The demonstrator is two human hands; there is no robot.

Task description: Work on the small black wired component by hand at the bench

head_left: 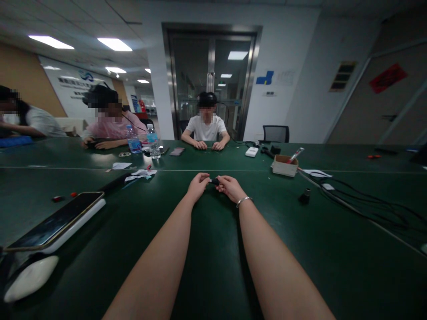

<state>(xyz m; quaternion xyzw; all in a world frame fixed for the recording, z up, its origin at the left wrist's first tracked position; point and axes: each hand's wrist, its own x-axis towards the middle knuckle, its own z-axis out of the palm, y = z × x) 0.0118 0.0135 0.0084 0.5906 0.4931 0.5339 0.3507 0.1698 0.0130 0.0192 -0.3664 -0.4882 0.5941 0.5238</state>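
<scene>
The small black piece with a paler tip was just above or on the green table, midway between the person's hands. The right hand pinched its dark end; the left hand had its fingertips at the pale end, though whether they gripped it could not be told. The step in hand looked like fine two-handed handling, and the next move seemed to call for a steady right-hand pinch and careful left fingertips.

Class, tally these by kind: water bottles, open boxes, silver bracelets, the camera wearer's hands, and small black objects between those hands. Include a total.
Water bottles: 2
Open box: 1
Silver bracelet: 1
Left hand, right hand: 2
Small black object: 1
Total: 7
</scene>
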